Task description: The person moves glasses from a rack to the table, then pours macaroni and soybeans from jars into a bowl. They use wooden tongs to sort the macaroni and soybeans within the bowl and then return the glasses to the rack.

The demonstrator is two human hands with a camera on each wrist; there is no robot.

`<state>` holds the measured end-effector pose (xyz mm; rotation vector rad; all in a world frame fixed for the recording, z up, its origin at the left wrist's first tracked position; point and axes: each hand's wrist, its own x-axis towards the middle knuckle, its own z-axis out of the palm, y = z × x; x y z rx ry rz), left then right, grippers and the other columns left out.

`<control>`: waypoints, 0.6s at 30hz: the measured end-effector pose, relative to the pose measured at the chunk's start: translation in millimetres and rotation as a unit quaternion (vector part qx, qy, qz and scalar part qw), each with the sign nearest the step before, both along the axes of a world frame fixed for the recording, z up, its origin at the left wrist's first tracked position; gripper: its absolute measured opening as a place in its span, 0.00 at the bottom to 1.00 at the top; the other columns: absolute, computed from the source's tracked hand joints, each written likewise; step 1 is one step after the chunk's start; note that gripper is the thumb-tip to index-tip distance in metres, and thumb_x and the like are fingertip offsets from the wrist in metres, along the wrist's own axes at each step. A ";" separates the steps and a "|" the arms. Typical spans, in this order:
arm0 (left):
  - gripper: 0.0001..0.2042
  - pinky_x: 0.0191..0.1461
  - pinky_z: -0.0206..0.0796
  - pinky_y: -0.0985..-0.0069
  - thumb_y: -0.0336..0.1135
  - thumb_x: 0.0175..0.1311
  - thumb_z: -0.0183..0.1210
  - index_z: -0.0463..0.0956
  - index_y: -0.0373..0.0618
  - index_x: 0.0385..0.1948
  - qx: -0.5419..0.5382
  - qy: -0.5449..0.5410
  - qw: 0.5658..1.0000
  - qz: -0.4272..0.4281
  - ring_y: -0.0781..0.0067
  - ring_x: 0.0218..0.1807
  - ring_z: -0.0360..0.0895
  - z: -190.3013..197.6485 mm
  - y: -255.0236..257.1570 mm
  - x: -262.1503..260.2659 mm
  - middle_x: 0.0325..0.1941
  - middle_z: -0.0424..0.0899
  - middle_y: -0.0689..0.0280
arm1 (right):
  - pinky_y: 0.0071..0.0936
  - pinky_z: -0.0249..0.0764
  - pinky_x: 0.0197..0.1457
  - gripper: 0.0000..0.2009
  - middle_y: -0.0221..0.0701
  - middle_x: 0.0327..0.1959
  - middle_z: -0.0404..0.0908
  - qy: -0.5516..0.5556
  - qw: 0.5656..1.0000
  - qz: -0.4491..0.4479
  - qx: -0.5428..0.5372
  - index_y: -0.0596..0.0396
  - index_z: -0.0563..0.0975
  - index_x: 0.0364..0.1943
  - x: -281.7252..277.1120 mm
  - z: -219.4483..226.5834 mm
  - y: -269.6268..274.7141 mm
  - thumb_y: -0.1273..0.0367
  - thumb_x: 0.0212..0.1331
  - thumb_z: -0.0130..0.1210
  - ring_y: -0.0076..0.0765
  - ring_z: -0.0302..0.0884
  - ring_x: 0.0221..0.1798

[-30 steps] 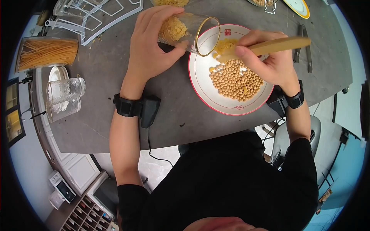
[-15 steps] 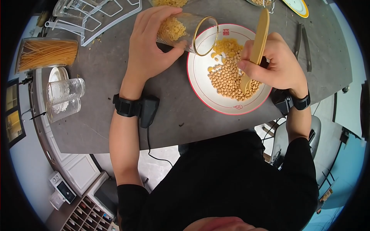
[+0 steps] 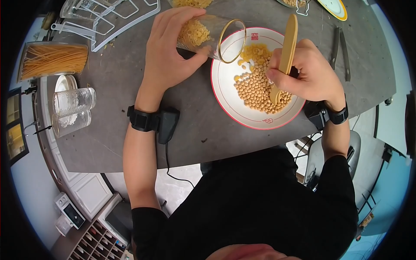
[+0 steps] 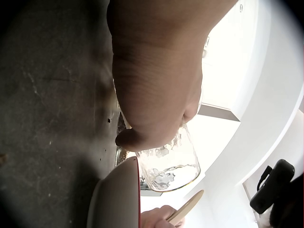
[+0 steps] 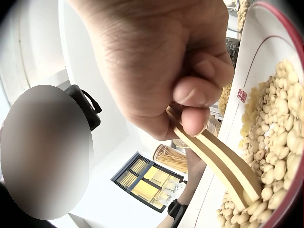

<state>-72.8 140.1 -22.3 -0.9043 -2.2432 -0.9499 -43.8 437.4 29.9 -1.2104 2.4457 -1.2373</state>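
Observation:
My left hand [image 3: 171,52] grips a clear glass jar [image 3: 212,37] with a gold rim. It lies tipped on its side, its mouth over the left edge of the plate and small yellow pasta [image 3: 193,32] inside. In my right hand [image 3: 307,71] I hold wooden tongs [image 3: 289,45], standing steeply. Their tips are down among the pale soybeans [image 3: 255,93] on the red-rimmed white plate [image 3: 223,95]. The right wrist view shows both tong arms [image 5: 223,164] close together, with a round piece between the tips. A heap of yellow pasta [image 3: 255,53] lies beside the beans.
At left stand a jar of spaghetti [image 3: 54,60] and a glass jar with white contents [image 3: 71,108]. A white wire rack [image 3: 104,30] is at the back left. To the right lie dark metal tongs [image 3: 342,52]; a yellow-rimmed plate [image 3: 334,8] sits at the far edge.
My right hand has swung the tongs from lying low over the pasta heap to upright, with the tips in the beans. Over the last half second they barely shift. The left hand and jar stay almost still.

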 end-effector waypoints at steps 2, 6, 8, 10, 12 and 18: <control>0.31 0.61 0.71 0.63 0.30 0.42 0.73 0.78 0.52 0.56 0.002 0.001 1.000 -0.002 0.57 0.58 0.77 -0.4 0.5 -0.3 0.55 0.83 0.65 | 0.30 0.66 0.23 0.08 0.33 0.16 0.76 -0.020 0.999 -0.022 -0.023 0.61 0.81 0.27 1.3 6.3 1.4 0.70 0.61 0.62 0.33 0.73 0.16; 0.32 0.64 0.70 0.63 0.33 0.45 0.75 0.77 0.49 0.58 -0.017 -0.004 1.000 -0.003 0.57 0.61 0.76 -0.6 -4.5 0.0 0.58 0.82 0.64 | 0.17 0.65 0.22 0.06 0.30 0.28 0.83 -0.120 0.948 -0.159 -0.247 0.63 0.82 0.33 12.5 5.6 0.7 0.75 0.67 0.57 0.17 0.75 0.20; 0.33 0.67 0.69 0.62 0.36 0.49 0.77 0.75 0.48 0.60 -0.039 -0.010 0.999 -0.005 0.57 0.64 0.76 -0.6 -5.8 0.3 0.62 0.81 0.63 | 0.12 0.66 0.22 0.07 0.32 0.35 0.85 -0.102 0.937 -0.142 -0.303 0.64 0.81 0.36 9.8 -3.3 2.5 0.75 0.71 0.54 0.14 0.75 0.22; 0.33 0.67 0.69 0.62 0.37 0.49 0.77 0.75 0.47 0.60 -0.039 -0.011 0.999 -0.008 0.57 0.64 0.76 -0.2 -6.0 0.4 0.62 0.81 0.63 | 0.13 0.67 0.22 0.07 0.33 0.34 0.85 -0.084 0.909 -0.177 -0.369 0.64 0.80 0.38 9.4 -6.4 -1.9 0.75 0.72 0.53 0.15 0.77 0.22; 0.33 0.67 0.68 0.62 0.37 0.49 0.78 0.75 0.47 0.60 -0.039 -0.012 0.999 -0.009 0.57 0.64 0.76 -0.3 -6.3 0.0 0.62 0.81 0.63 | 0.13 0.68 0.22 0.07 0.34 0.34 0.85 -0.072 0.911 -0.176 -0.367 0.64 0.80 0.39 10.6 -8.7 -4.3 0.74 0.73 0.53 0.16 0.77 0.23; 0.31 0.62 0.71 0.63 0.29 0.41 0.71 0.78 0.51 0.56 -0.002 -0.005 1.000 -0.011 0.56 0.59 0.77 1.5 -0.1 -0.8 0.56 0.82 0.65 | 0.16 0.74 0.29 0.07 0.33 0.35 0.86 -0.086 0.905 -0.182 -0.375 0.64 0.81 0.44 10.9 -14.6 -26.0 0.72 0.73 0.56 0.17 0.80 0.28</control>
